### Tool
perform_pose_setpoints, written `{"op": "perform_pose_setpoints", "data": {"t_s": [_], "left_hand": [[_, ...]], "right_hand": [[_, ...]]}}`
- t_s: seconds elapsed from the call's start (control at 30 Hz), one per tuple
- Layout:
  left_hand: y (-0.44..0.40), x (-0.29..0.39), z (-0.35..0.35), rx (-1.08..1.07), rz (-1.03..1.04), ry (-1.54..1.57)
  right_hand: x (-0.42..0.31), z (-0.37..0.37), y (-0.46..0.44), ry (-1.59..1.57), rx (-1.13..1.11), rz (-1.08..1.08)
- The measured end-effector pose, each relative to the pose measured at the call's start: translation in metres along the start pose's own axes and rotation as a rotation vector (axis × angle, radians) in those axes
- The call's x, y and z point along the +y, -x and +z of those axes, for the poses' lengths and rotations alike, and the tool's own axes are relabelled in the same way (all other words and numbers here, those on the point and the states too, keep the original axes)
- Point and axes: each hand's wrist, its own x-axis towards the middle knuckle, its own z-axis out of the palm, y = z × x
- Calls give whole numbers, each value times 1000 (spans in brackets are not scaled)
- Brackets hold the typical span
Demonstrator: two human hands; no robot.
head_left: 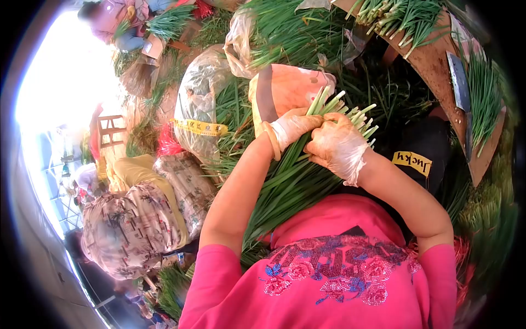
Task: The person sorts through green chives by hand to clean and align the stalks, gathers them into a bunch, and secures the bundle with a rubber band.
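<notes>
Both my hands wear thin, stained white gloves and are closed on one bunch of chives (296, 186). My left hand (296, 129), with a bracelet at its wrist, wraps the bunch from the left. Beside it, my right hand (335, 143) has its fingers curled at the stems. The pale cut ends stick out above and to the right of my hands. The long green leaves trail down to the left against my pink shirt. Whether a tie or band is between my fingers cannot be seen. An orange patterned cloth (287, 90) lies just beyond my hands.
A wooden board (433, 71) at right carries chives and a large knife (459, 82). Loose chives (296, 33) are heaped ahead. A clear plastic bag (200, 93) of greens stands at left. Another person in a patterned top (129, 230) bends close by; one more (120, 19) sits farther off.
</notes>
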Motion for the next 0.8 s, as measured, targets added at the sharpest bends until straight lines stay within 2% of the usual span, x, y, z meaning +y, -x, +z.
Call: {"op": "perform_pose_setpoints", "data": {"t_s": [0.07, 0.17, 0.23, 0.3, 0.37, 0.4, 0.43, 0.5, 0.53, 0.57, 0.63, 0.73, 0.8], "left_hand": [[4, 2, 1, 11, 25, 11], [4, 0, 0, -45, 73, 90], [4, -4, -3, -77, 84, 153], [5, -7, -7, -91, 72, 198], [6, -5, -10, -128, 60, 179], [7, -5, -12, -145, 73, 175], [6, -6, -13, -160, 86, 172], [7, -9, -14, -158, 80, 181], [8, -8, -13, -142, 64, 166], [9, -6, -13, -128, 46, 151], [5, -7, -15, -151, 94, 123], [7, -8, -11, -133, 98, 148], [4, -11, -12, -112, 112, 108]], "right_hand": [[1, 2, -4, 20, 37, -58], [10, -9, -2, 226, 134, -135], [27, -25, -1, 175, 71, -52], [42, -37, 4, 35, 229, -26], [62, -38, 8, 129, 119, 38], [66, -37, 9, 152, 155, 130], [76, -36, 13, 22, 343, 146], [102, -35, 24, -365, 571, 296], [117, -29, 34, -418, 602, 357], [126, -23, 45, -458, 541, 500], [146, 7, 52, -814, 673, 579], [155, 34, 34, -961, 853, 568], [168, 34, 20, -1051, 837, 368]]}}
